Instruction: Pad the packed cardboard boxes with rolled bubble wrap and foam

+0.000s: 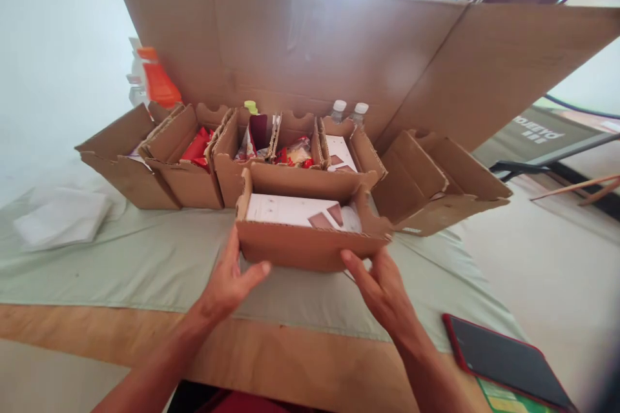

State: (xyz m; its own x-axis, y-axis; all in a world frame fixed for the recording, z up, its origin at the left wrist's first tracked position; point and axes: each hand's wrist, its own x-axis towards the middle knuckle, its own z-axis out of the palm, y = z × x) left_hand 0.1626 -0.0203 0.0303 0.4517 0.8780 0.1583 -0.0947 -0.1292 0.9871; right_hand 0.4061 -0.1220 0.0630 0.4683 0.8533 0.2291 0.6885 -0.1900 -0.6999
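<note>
In front of me is an open-topped cardboard box point(300, 248), with my two hands at its ends. A white carton with brown patches point(285, 208) lies inside it, beside something clear and rounded at the right end. My left hand point(232, 281) grips the box's left end, fingers along the side and thumb stretched out by the lower front edge. At the right end my right hand point(380, 284) has its thumb against the front wall and its fingers round the corner. The undersides of the fingers are hidden.
Behind stand several cardboard bins holding red packets point(197, 147), snack bags point(296, 153) and another white carton point(340, 151). A tall cardboard panel point(310, 45) rises behind them, near an orange bottle point(159, 80). White sheets point(62, 216) lie left; a phone point(506, 358) lies right.
</note>
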